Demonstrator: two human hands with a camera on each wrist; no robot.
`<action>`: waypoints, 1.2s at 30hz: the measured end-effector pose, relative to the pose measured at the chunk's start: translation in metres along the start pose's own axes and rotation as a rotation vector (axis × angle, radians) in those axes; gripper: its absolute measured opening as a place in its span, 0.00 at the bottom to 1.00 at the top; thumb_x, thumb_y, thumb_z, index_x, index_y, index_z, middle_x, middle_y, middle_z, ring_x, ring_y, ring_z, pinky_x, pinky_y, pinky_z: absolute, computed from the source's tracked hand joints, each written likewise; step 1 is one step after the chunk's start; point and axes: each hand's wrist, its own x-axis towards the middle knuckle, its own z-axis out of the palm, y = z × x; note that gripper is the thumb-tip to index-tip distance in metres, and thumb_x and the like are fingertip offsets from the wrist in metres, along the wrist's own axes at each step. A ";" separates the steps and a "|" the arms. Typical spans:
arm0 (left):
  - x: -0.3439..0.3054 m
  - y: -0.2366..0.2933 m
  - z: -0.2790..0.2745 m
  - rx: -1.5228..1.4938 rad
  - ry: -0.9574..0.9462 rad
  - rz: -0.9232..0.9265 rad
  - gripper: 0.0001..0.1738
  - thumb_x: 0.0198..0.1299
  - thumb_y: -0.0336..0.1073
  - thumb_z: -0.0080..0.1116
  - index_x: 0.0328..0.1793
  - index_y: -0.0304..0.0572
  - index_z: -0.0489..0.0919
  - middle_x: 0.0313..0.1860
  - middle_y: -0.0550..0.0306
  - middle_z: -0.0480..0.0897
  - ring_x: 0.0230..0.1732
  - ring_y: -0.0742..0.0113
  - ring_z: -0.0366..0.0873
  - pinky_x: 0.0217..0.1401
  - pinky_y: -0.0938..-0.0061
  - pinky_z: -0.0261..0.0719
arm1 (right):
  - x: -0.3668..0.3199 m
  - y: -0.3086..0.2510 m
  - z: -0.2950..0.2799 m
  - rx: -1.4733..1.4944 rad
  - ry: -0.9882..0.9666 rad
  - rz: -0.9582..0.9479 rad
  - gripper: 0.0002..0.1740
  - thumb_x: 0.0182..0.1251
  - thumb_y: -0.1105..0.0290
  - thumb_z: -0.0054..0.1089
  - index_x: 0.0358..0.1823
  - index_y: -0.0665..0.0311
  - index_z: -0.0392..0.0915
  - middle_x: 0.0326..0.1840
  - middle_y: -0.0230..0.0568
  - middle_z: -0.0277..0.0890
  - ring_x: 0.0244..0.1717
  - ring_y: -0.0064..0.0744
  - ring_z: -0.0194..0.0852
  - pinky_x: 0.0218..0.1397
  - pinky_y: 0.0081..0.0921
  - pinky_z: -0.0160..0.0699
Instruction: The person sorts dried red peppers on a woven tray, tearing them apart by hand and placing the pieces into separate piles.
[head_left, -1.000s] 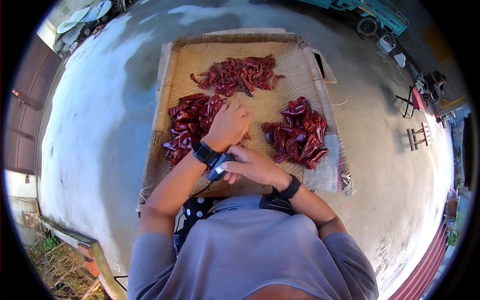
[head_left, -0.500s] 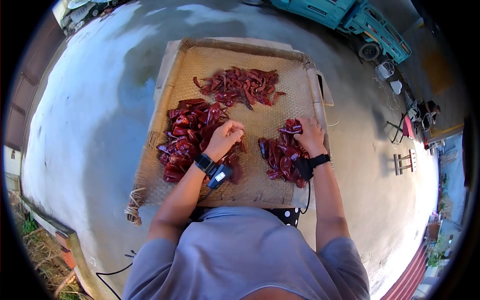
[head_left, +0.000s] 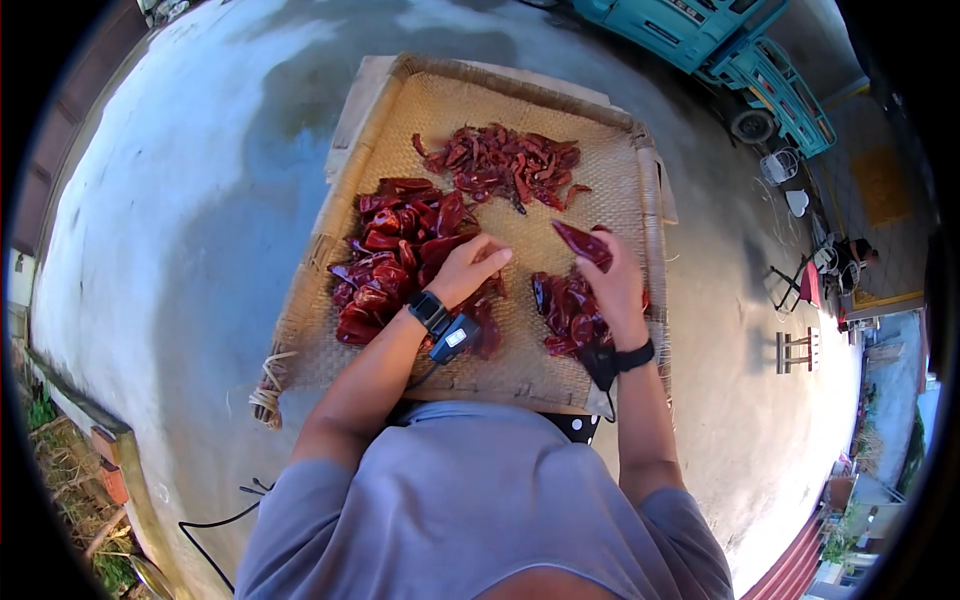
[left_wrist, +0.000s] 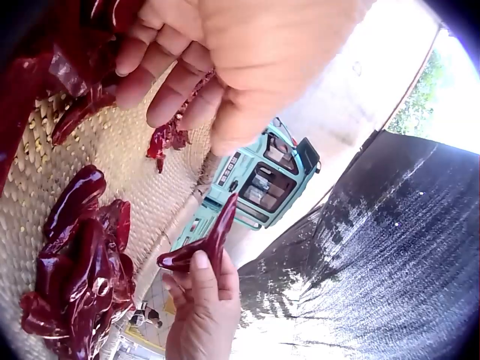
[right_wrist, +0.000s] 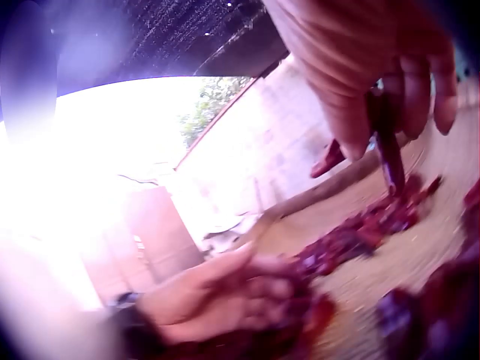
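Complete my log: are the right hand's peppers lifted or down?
Lifted: left wrist view shows the right hand holding peppers clear of the tray.

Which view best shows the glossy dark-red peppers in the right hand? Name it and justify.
The left wrist view: it shows the glossy dark-red peppers large and sharp, their tapering ends clear of the right hand. The head view shows them smaller, from above; the right wrist view shows them blurred and partly hidden.
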 end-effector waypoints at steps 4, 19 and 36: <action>-0.006 0.014 0.005 -0.112 0.013 0.020 0.19 0.71 0.44 0.61 0.58 0.38 0.77 0.47 0.63 0.79 0.42 0.76 0.74 0.47 0.79 0.75 | -0.025 -0.022 0.054 0.243 -0.177 0.119 0.23 0.60 0.61 0.71 0.54 0.63 0.80 0.46 0.48 0.83 0.42 0.45 0.83 0.48 0.36 0.79; 0.000 -0.006 0.003 0.504 0.157 0.271 0.08 0.63 0.31 0.63 0.46 0.38 0.80 0.38 0.49 0.83 0.38 0.54 0.83 0.43 0.64 0.80 | -0.061 -0.034 0.049 0.218 -0.529 0.107 0.22 0.62 0.68 0.67 0.58 0.63 0.78 0.43 0.37 0.80 0.33 0.24 0.77 0.39 0.24 0.76; -0.002 0.000 0.002 0.684 0.143 0.301 0.09 0.64 0.39 0.62 0.45 0.45 0.81 0.39 0.50 0.82 0.45 0.50 0.80 0.46 0.59 0.79 | -0.071 -0.047 0.061 0.491 -0.505 0.256 0.28 0.67 0.74 0.62 0.66 0.68 0.66 0.41 0.45 0.82 0.29 0.25 0.81 0.32 0.25 0.80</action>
